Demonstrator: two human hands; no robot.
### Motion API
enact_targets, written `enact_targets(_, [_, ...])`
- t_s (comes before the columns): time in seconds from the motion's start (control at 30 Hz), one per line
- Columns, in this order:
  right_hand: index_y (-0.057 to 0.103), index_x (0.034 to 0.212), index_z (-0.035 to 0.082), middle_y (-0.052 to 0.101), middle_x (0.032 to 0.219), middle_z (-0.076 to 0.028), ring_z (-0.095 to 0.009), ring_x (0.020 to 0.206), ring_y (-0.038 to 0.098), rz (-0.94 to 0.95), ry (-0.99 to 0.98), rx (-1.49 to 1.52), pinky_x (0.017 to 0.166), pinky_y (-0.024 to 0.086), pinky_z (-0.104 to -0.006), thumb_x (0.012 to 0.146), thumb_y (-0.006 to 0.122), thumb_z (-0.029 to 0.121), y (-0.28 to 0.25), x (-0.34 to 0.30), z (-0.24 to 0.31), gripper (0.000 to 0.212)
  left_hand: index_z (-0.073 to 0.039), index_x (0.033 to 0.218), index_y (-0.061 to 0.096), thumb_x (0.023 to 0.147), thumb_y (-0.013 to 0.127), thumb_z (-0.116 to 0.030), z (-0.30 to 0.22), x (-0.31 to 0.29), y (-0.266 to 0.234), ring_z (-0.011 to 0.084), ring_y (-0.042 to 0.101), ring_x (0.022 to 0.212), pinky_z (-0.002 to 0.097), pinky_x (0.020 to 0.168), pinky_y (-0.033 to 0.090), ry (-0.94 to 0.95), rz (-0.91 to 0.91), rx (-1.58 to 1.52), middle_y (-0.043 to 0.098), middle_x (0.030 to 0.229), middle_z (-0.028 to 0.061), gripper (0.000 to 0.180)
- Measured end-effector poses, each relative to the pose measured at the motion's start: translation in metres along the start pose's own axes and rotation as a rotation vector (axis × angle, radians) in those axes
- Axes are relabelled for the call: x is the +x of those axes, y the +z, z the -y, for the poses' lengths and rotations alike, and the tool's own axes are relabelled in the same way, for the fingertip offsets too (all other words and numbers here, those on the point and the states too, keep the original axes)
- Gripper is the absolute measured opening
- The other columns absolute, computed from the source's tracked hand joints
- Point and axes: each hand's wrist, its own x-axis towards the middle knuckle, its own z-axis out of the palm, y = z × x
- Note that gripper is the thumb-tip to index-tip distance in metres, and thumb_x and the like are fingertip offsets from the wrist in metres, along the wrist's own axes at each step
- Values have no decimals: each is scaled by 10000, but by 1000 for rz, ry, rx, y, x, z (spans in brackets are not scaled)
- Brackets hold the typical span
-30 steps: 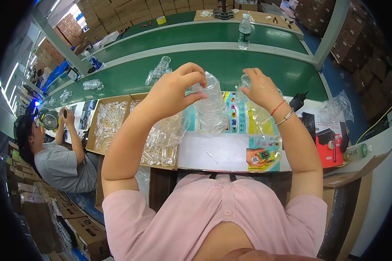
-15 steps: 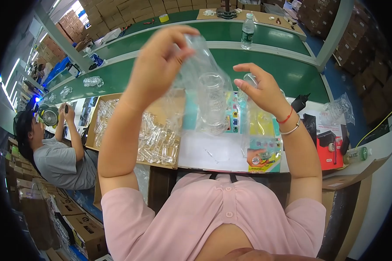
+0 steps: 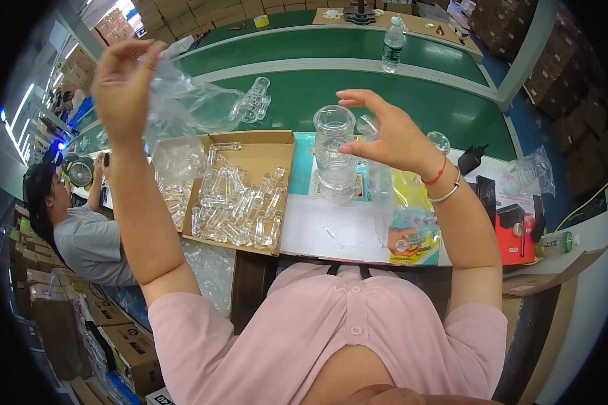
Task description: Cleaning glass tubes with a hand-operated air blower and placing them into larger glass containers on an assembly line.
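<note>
My left hand (image 3: pixel 125 84), raised at the upper left, pinches a clear plastic bag (image 3: pixel 192 98) that trails to the right and hangs over the carton. In front of me a clear, ribbed, cup-like cylinder (image 3: pixel 334 158) stands upright on the white and printed surface. My right hand (image 3: pixel 388 135) is at its upper right side, fingers and thumb apart in a C shape. The thumb overlaps the cylinder's edge; whether it presses on it I cannot tell. Small clear tubes (image 3: pixel 240 202) fill much of a shallow cardboard tray (image 3: pixel 267 142) on the left.
A clear bumpy piece (image 3: pixel 253 101) lies on the green bench (image 3: pixel 297 91). Behind stands a water bottle (image 3: pixel 392 47). At right are a bagged clear piece (image 3: pixel 523 172), a red box (image 3: pixel 513 236) and a bottle on its side (image 3: pixel 557 243). Another person (image 3: pixel 88 236) sits at left.
My left hand has swung left with the bag, away from the clear cylinder, which now stands uncovered. The right hand has shifted slightly left to the cylinder's top.
</note>
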Motion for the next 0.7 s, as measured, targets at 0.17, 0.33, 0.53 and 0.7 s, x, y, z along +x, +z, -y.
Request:
enact_targets(0.17, [500, 1168, 99, 580, 1085, -76, -217, 1004, 546, -61, -71, -64, 862, 415, -303, 640, 755, 185, 18, 9, 7, 592, -73, 965, 578, 708, 705, -118, -3, -66, 36, 87, 530, 696, 213, 641, 413, -418, 599, 156, 576, 762, 30, 290])
enact_targets(0.33, [595, 1035, 68, 616, 950, -74, -178, 869, 592, -262, -277, -1, 795, 455, -270, 658, 735, 201, -2, 22, 11, 424, -68, 1113, 518, 621, 778, -167, -6, -115, 74, 153, 541, 893, 262, 714, 424, -351, 888, 45, 572, 989, 42, 566])
enact_targets(0.53, [497, 1108, 8, 575, 980, -62, -123, 875, 555, -168, -703, 929, 781, 443, -226, 784, 647, 129, -75, 55, 45, 378, -72, 1208, 455, 585, 802, -235, -14, -117, 95, 256, 526, 1040, 326, 851, 429, -560, 1033, -178, 528, 1187, 105, 731])
enact_targets(0.7, [488, 1126, 9, 571, 969, -58, -137, 881, 555, -624, -345, 378, 794, 447, -240, 765, 662, 143, -101, 35, 45, 423, -96, 1087, 555, 637, 765, -172, -18, -125, 121, 211, 549, 986, 298, 780, 444, -302, 1058, -261, 536, 1189, 72, 502])
